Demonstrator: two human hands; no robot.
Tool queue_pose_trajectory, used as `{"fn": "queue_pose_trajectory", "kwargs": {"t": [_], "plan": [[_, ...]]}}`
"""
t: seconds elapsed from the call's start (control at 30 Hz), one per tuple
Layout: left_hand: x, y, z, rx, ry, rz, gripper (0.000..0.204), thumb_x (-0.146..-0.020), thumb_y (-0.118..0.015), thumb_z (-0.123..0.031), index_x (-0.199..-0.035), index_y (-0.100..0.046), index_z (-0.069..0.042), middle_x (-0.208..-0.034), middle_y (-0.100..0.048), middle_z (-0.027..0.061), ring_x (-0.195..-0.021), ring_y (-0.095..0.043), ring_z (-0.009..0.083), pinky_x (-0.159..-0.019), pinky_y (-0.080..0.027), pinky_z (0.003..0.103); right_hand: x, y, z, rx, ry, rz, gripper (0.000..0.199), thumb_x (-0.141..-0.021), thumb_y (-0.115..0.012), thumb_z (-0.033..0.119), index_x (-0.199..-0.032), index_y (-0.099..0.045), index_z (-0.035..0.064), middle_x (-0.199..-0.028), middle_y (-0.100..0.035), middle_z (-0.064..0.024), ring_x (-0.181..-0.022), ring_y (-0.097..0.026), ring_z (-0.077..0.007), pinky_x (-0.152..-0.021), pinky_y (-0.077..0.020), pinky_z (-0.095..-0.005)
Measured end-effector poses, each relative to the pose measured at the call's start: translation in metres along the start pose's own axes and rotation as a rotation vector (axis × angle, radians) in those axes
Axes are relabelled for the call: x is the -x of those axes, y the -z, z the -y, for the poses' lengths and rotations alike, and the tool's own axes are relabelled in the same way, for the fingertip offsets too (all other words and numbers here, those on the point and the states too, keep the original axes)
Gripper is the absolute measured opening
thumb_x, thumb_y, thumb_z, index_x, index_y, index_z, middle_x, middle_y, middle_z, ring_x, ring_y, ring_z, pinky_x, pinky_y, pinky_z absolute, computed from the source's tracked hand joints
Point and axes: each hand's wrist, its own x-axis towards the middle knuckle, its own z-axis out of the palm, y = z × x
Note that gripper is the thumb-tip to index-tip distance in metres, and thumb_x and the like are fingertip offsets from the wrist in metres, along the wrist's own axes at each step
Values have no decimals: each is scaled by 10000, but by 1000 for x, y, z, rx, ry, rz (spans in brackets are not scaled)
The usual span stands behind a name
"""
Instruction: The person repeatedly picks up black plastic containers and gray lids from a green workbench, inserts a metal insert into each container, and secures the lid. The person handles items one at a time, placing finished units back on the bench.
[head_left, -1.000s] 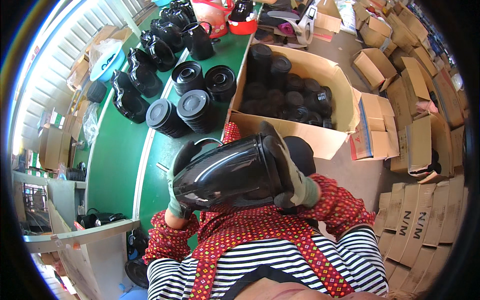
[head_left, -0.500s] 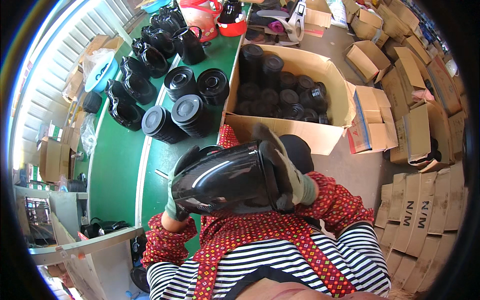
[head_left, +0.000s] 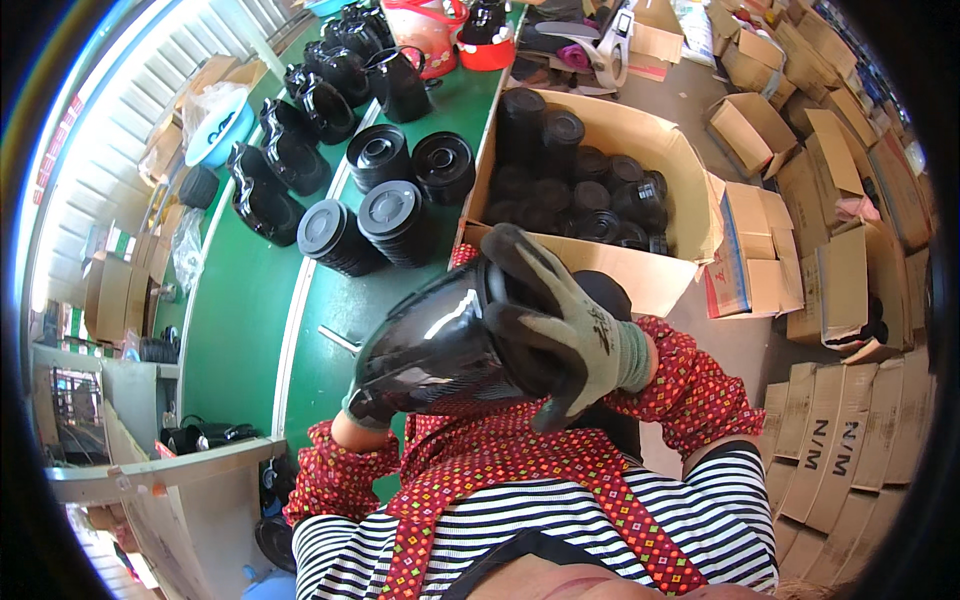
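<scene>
Black shell turned in both hands, close over the lap.

Compared with a second ago, the glossy black shell (head_left: pixel 440 345) has been tilted, its narrow end now down to the left, and the right hand (head_left: pixel 560 335) has spread across its open right end, grey-gloved fingers wrapped over the rim. The left hand (head_left: pixel 365 405) cups the lower left end from beneath, mostly hidden. The shell sits near the body, just this side of the green worktop (head_left: pixel 250 300), where stacks of round black lids (head_left: pixel 375 215) stand; the carton of black parts (head_left: pixel 590 190) lies further right. It looks like checking or fitting work in hand.
</scene>
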Motion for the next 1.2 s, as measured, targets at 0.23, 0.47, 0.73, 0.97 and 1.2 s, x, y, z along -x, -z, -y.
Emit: {"fn": "queue_pose_trajectory", "kwargs": {"t": [0.23, 0.47, 0.73, 0.97, 1.2], "plan": [[3, 33, 14, -146, -228, -326, 665, -913, -824, -230, -1476, -562, 8, -1474, -617, 198, -1271, -662, 301, -1092, -559, 438, 32, -41, -21, -308, -321, -405, 711, -1010, -680, 391, -1575, -453, 26, -1634, -375, -258, -1517, -377, -425, -1258, -284, -504], [-27, 34, -34, -655, -247, -450, 367, -896, -731, -86, -1246, -732, 25, -1213, -758, 142, -1110, -741, 250, -995, -590, 379, 77, -86, -59, -966, -849, -755, 506, -1168, -412, 346, -1578, -453, 52, -1409, -660, -96, -1282, -642, -208, -1139, -500, -365], [13, 84, 6, 194, 30, -164, 500, -1012, -704, -168, -1471, -588, -6, -1418, -671, 167, -1251, -676, 247, -1065, -575, 419, 60, -71, -44, -1348, -1077, -654, 596, -1184, -376, 390, -1627, -361, -8, -1618, -485, -143, -1461, -506, -248, -1224, -408, -374], [15, 24, 4, -166, -39, -119, 683, -984, -756, -160, -1582, -456, -25, -1561, -551, 163, -1381, -584, 274, -1184, -486, 428, 25, -39, -24, -221, -399, -173, 777, -1076, -569, 499, -1645, -359, 14, -1692, -348, -236, -1601, -287, -356, -1292, -235, -458], [25, 38, 45, 4, -137, -198, 636, -1003, -736, -198, -1555, -479, -16, -1544, -559, 154, -1372, -579, 261, -1162, -503, 416, 10, -55, -22, -296, -314, -281, 681, -1005, -692, 390, -1540, -507, 9, -1582, -463, -241, -1494, -425, -403, -1243, -316, -473]]}}
